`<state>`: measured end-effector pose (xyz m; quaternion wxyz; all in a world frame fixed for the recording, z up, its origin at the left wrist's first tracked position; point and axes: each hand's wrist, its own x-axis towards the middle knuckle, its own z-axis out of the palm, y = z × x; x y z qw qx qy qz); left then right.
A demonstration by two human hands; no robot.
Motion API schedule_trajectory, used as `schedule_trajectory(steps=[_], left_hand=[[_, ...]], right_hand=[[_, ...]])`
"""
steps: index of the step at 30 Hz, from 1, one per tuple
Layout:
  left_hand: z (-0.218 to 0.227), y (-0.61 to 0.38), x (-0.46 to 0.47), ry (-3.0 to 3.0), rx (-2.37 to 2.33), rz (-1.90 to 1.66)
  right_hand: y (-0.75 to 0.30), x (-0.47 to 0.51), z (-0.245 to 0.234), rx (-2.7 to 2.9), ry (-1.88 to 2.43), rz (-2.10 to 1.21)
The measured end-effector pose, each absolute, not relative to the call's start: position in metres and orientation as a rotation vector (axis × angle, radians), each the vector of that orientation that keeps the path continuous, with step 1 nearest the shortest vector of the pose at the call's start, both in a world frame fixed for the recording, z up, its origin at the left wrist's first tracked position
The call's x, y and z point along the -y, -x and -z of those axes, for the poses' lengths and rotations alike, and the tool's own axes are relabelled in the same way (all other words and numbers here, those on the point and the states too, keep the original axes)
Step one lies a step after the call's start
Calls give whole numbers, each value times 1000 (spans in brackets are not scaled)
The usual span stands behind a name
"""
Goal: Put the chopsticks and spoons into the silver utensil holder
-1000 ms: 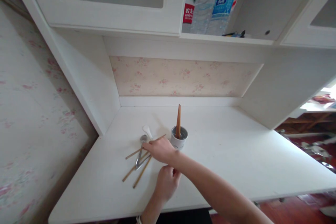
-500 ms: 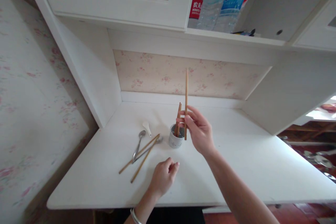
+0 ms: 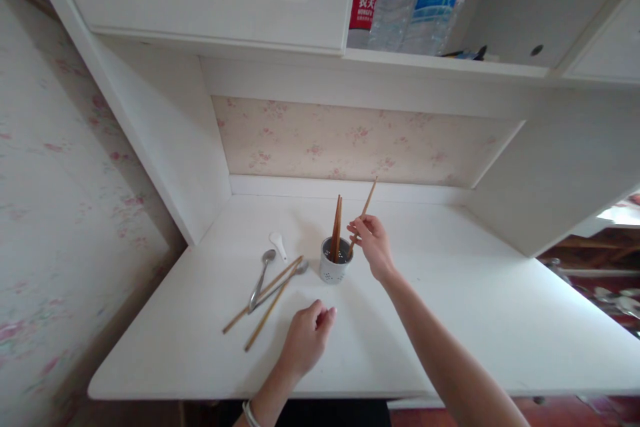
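Observation:
My right hand (image 3: 374,245) pinches a wooden chopstick (image 3: 369,199), which leans to the right with its lower end inside the rim of the white perforated utensil holder (image 3: 334,272). Other chopsticks (image 3: 337,227) stand upright in that holder. Closer to me, my left hand (image 3: 306,337) rests on the desk in a loose fist, with nothing showing in it. To its left lie two loose chopsticks (image 3: 264,321), a metal spoon (image 3: 260,280) and a second metal spoon (image 3: 301,268) partly under a chopstick. A white soup spoon (image 3: 278,245) lies behind them.
The white desk (image 3: 440,320) runs back to a floral-papered panel (image 3: 310,140). Overhead, a cabinet shelf (image 3: 445,65) holds plastic bottles (image 3: 430,3). Cabinet side walls bound the desk at left and right.
My right hand has lowered the chopstick from above and beside the holder, tilting it so its lower end is now inside. My left hand stays almost in place.

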<state>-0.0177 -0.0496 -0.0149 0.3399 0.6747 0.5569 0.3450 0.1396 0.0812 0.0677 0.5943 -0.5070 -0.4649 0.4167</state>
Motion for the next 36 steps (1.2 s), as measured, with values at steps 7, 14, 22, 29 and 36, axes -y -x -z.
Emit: schedule_trajectory(steps=[7,14,22,29,36], left_hand=[[13,16,49,-1722,-1459,-879],[14,17,48,-1723,-1440,-880],[16,18,49,-1726,-1435,-875],[16,17,48,-1724,-1448,-864],[15,17,47,-1730,-1456,-856]], right_hand=[[-136,-83,-53,1321,1335,-735],[-136,-80,-55,1466,1429,-581],[-133,-78,-42,1558,1449,-552],[-135,-79,-42,1596,1522,-521],[-132,-78,-48,1760,1567,-426]])
